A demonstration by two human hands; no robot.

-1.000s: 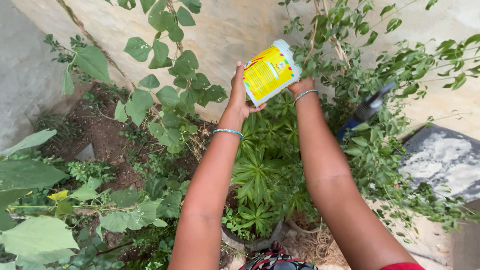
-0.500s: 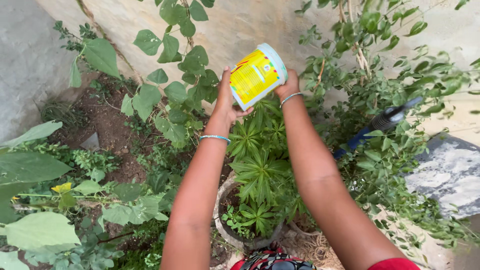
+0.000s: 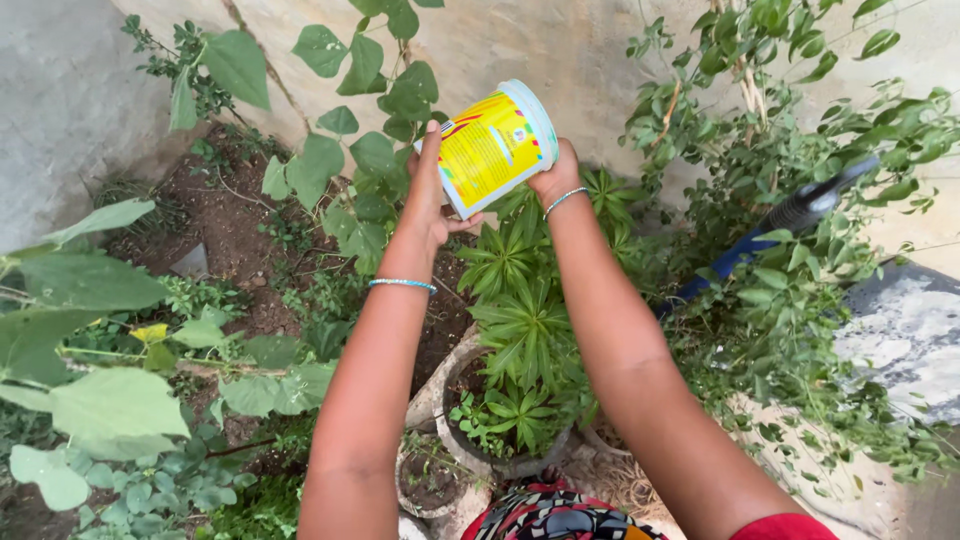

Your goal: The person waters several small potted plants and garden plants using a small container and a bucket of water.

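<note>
Yellow tub [image 3: 492, 148] between both hands (tilted)

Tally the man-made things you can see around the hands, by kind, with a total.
Yellow-and-white tub, held between left hand and right hand: 1
Beaded bracelets, one on each wrist: 2
Round plant pots: 2
Blue-and-black handled tool among the leaves: 1
Total: 6
</note>
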